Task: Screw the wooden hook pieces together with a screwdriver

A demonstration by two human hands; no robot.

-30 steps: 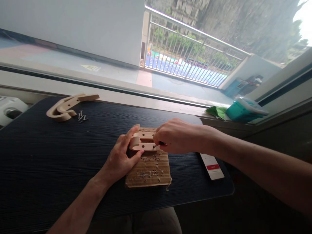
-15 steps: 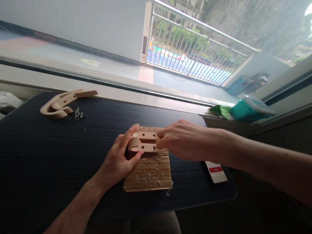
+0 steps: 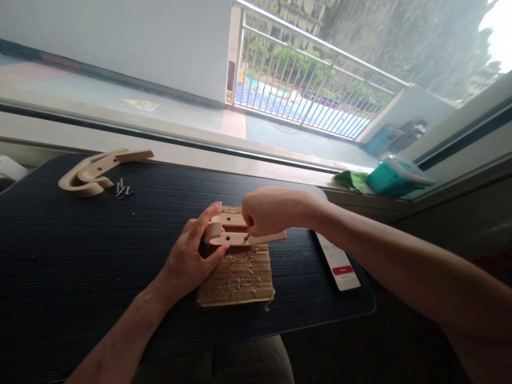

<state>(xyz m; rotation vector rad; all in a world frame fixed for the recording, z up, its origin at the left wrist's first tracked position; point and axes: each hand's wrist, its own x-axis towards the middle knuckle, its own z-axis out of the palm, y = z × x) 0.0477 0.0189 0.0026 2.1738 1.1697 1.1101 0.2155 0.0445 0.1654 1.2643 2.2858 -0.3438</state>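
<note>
A U-shaped wooden piece (image 3: 236,238) with screw holes lies on a pitted cardboard pad (image 3: 237,272) on the dark ribbed table (image 3: 80,256). My left hand (image 3: 191,256) wraps around the curved left end of the wooden piece and holds it down. My right hand (image 3: 269,210) is closed in a pinch above the near arm of the piece, with a small dark screw (image 3: 247,236) at its fingertips, standing at a hole in the wood.
A second curved wooden piece (image 3: 91,172) and several loose screws (image 3: 122,189) lie at the table's far left. A phone (image 3: 338,260) lies right of the cardboard. On the window sill sit a teal box (image 3: 390,179) and a green cloth (image 3: 352,179).
My right hand has shifted left and turned more upright over the near arm of the wooden piece. My left hand keeps its hold on the curved end.
</note>
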